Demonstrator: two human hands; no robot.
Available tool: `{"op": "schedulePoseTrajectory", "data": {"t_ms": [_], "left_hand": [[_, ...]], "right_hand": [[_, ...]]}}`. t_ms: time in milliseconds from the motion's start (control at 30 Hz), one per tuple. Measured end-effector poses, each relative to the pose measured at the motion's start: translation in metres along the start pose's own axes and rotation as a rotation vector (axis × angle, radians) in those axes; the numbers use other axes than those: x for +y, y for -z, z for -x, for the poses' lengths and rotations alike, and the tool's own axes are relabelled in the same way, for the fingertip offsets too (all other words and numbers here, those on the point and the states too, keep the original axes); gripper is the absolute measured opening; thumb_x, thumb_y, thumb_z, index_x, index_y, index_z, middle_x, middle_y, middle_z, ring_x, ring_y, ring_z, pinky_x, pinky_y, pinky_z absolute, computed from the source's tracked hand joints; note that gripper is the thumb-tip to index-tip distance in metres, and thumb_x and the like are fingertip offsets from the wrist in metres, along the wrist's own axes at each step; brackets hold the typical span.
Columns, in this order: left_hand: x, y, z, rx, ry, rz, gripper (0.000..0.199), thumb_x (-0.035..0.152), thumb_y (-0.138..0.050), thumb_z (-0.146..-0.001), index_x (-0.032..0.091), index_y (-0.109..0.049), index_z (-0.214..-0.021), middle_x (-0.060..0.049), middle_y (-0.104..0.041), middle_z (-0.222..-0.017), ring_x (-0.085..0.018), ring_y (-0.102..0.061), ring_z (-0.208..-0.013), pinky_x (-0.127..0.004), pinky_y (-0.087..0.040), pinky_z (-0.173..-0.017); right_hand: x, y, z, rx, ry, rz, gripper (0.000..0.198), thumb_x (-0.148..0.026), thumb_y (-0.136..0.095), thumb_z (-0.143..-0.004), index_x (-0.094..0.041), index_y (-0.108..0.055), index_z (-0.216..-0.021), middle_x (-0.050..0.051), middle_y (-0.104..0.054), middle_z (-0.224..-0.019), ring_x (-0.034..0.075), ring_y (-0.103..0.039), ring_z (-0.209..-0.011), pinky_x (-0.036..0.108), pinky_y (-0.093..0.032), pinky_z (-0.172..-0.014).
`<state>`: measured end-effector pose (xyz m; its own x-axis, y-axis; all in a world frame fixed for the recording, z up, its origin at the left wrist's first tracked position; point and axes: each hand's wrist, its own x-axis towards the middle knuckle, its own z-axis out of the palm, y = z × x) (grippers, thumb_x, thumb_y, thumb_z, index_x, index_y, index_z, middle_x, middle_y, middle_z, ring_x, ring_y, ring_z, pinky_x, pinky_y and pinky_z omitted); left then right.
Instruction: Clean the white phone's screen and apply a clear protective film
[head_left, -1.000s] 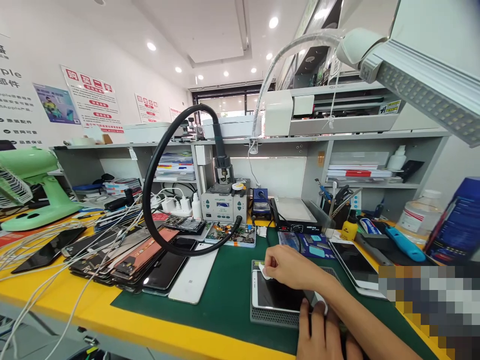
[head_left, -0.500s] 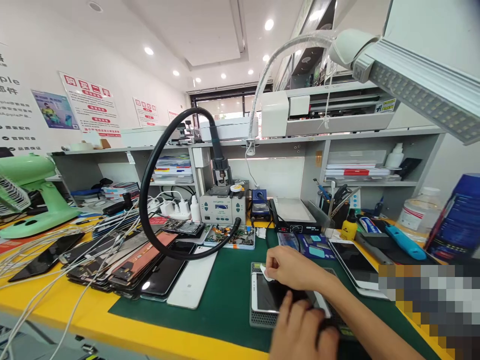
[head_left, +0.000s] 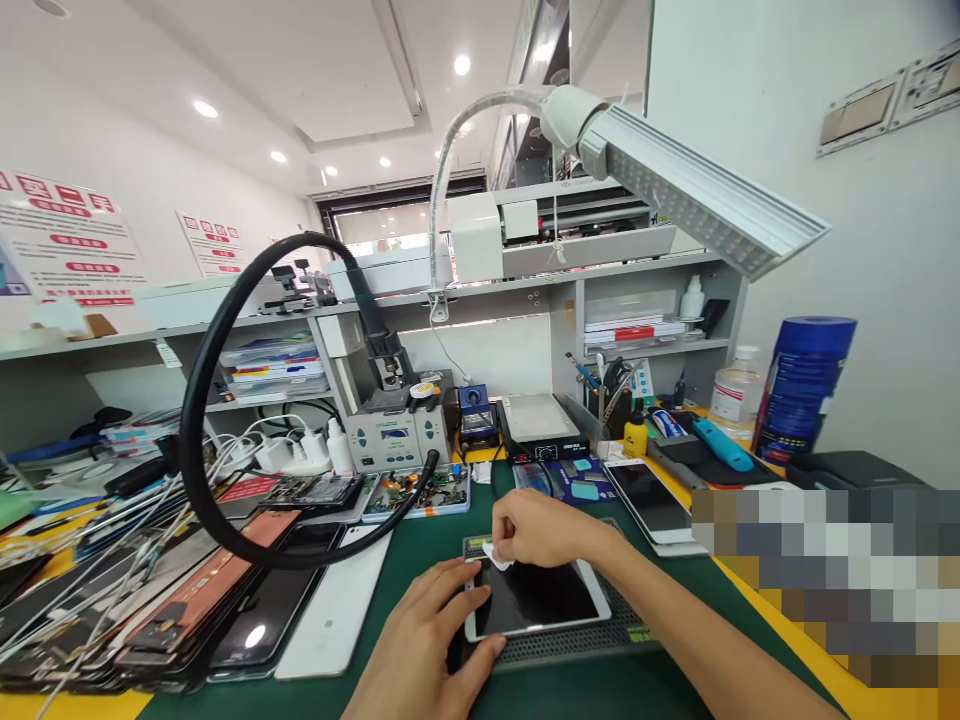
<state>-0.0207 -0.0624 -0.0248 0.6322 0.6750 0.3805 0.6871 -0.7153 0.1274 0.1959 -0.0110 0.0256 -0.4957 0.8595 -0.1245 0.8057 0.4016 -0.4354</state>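
A white-framed tablet (head_left: 544, 597) with a dark screen lies face up on a grey perforated pad (head_left: 559, 645). Between the fingers of my right hand (head_left: 536, 530) is a folded white wipe (head_left: 496, 558), pressed on the screen near its upper left corner. My left hand (head_left: 424, 635) has its fingers spread, with fingertips resting at the tablet's left end and the thumb near the lower left corner. Part of the tablet's left edge is hidden by those fingers.
Left of the green mat (head_left: 405, 580) lie a white phone back (head_left: 337, 605) and stacked phone parts (head_left: 202, 590). A thick black hose (head_left: 196, 420) loops from the rework station (head_left: 394, 435). Another tablet (head_left: 654, 505) lies at right, beyond my forearm.
The view has turned right. My left hand has gone from the tablet's front side to its left end. My right hand still presses the wipe on the screen's upper left part.
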Motion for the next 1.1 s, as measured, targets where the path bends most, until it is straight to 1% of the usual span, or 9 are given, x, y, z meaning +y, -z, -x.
{"op": "schedulePoseTrajectory", "data": {"t_ms": [133, 267, 367, 467, 533, 733, 867, 1000, 1100], "left_hand": [[-0.003, -0.003, 0.003, 0.07, -0.04, -0.014, 0.031, 0.042, -0.057, -0.094, 0.025, -0.071, -0.116, -0.008, -0.067, -0.13, -0.027, -0.064, -0.121, -0.04, -0.059, -0.095], [-0.006, -0.005, 0.004, 0.101, -0.056, -0.032, 0.03, 0.041, -0.056, -0.095, 0.025, -0.071, -0.115, -0.008, -0.068, -0.129, -0.027, -0.064, -0.12, -0.039, -0.06, -0.095], [-0.009, -0.008, 0.005, 0.101, -0.051, -0.036, 0.031, 0.043, -0.055, -0.095, 0.027, -0.07, -0.116, -0.006, -0.068, -0.13, -0.027, -0.065, -0.119, -0.038, -0.061, -0.092], [-0.011, -0.012, 0.006, 0.119, -0.048, -0.043, 0.032, 0.047, -0.054, -0.095, 0.031, -0.069, -0.118, -0.004, -0.067, -0.132, -0.028, -0.065, -0.119, -0.04, -0.062, -0.089], [-0.012, -0.014, 0.007, 0.133, -0.056, -0.048, 0.032, 0.047, -0.054, -0.095, 0.031, -0.069, -0.118, -0.004, -0.066, -0.132, -0.028, -0.065, -0.119, -0.041, -0.062, -0.089], [-0.008, -0.01, 0.007, 0.129, -0.07, -0.051, 0.03, 0.041, -0.057, -0.093, 0.027, -0.071, -0.116, -0.005, -0.067, -0.131, -0.026, -0.065, -0.119, -0.037, -0.06, -0.092], [-0.005, -0.006, 0.007, 0.145, -0.071, -0.035, 0.029, 0.037, -0.061, -0.091, 0.026, -0.071, -0.116, -0.006, -0.068, -0.131, -0.027, -0.066, -0.118, -0.038, -0.06, -0.093], [-0.002, -0.006, 0.007, 0.123, -0.018, 0.006, 0.028, 0.037, -0.061, -0.091, 0.026, -0.072, -0.115, -0.008, -0.066, -0.132, -0.028, -0.066, -0.117, -0.037, -0.06, -0.093], [-0.001, -0.008, 0.008, 0.143, 0.032, 0.075, 0.028, 0.039, -0.059, -0.092, 0.029, -0.072, -0.114, -0.008, -0.065, -0.132, -0.028, -0.069, -0.111, -0.035, -0.062, -0.087]], "right_hand": [[0.009, 0.003, -0.002, -0.025, -0.004, -0.012, 0.019, -0.033, -0.063, -0.097, -0.015, -0.067, -0.104, 0.005, -0.07, -0.105, 0.019, -0.068, -0.089, 0.037, -0.058, -0.078], [0.014, 0.005, -0.004, -0.047, -0.001, -0.02, 0.021, -0.033, -0.063, -0.097, -0.015, -0.067, -0.108, 0.005, -0.069, -0.108, 0.02, -0.068, -0.092, 0.038, -0.057, -0.08], [0.016, 0.005, -0.004, -0.061, 0.003, -0.022, 0.02, -0.033, -0.063, -0.097, -0.015, -0.067, -0.106, 0.005, -0.069, -0.107, 0.019, -0.068, -0.09, 0.037, -0.058, -0.078], [0.016, 0.005, -0.003, -0.061, 0.022, -0.027, 0.019, -0.032, -0.064, -0.097, -0.015, -0.067, -0.104, 0.004, -0.07, -0.104, 0.019, -0.068, -0.088, 0.036, -0.058, -0.076], [0.016, 0.003, -0.004, -0.055, 0.042, -0.031, 0.019, -0.032, -0.064, -0.097, -0.015, -0.067, -0.103, 0.004, -0.07, -0.103, 0.019, -0.068, -0.088, 0.036, -0.058, -0.077], [0.011, -0.008, -0.01, 0.013, 0.112, -0.041, 0.019, -0.032, -0.063, -0.097, -0.015, -0.068, -0.103, 0.004, -0.07, -0.103, 0.019, -0.068, -0.09, 0.038, -0.057, -0.08], [0.006, -0.018, -0.015, 0.078, 0.167, -0.053, 0.019, -0.033, -0.062, -0.098, -0.015, -0.069, -0.101, 0.004, -0.071, -0.1, 0.018, -0.068, -0.088, 0.037, -0.057, -0.079], [0.003, -0.024, -0.018, 0.128, 0.211, -0.061, 0.02, -0.033, -0.062, -0.098, -0.015, -0.069, -0.099, 0.004, -0.072, -0.099, 0.019, -0.069, -0.088, 0.038, -0.056, -0.081], [0.003, -0.024, -0.018, 0.145, 0.233, -0.066, 0.019, -0.032, -0.063, -0.097, -0.015, -0.07, -0.098, 0.004, -0.072, -0.1, 0.019, -0.069, -0.091, 0.038, -0.056, -0.082]]}}
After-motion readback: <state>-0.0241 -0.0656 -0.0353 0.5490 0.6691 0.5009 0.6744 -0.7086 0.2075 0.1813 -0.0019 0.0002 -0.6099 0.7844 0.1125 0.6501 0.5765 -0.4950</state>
